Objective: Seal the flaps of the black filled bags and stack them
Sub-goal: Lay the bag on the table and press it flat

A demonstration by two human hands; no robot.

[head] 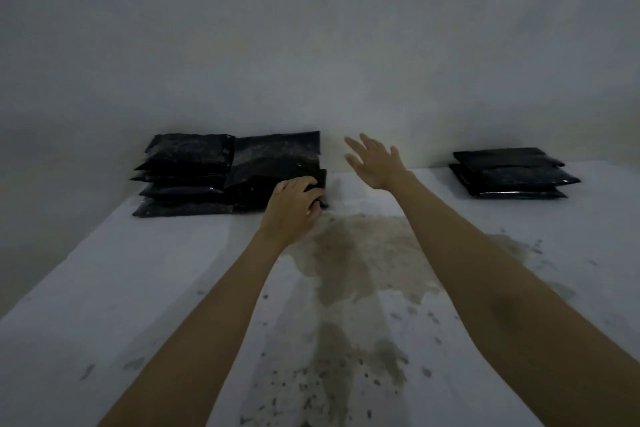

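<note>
Two side-by-side piles of black filled bags (194, 173) stand at the back left of a white table (138, 288), against the wall. My left hand (294, 203) grips the near right corner of a black bag (277, 180) in the right-hand pile. My right hand (375, 159) hovers in the air just right of that pile, fingers spread, holding nothing. A smaller stack of black bags (512, 173) lies at the back right of the table.
A brownish wet-looking stain (360, 253) and dark specks mark the middle of the table. A bare grey wall (311, 45) rises directly behind the bags. The table's left edge runs diagonally at the lower left.
</note>
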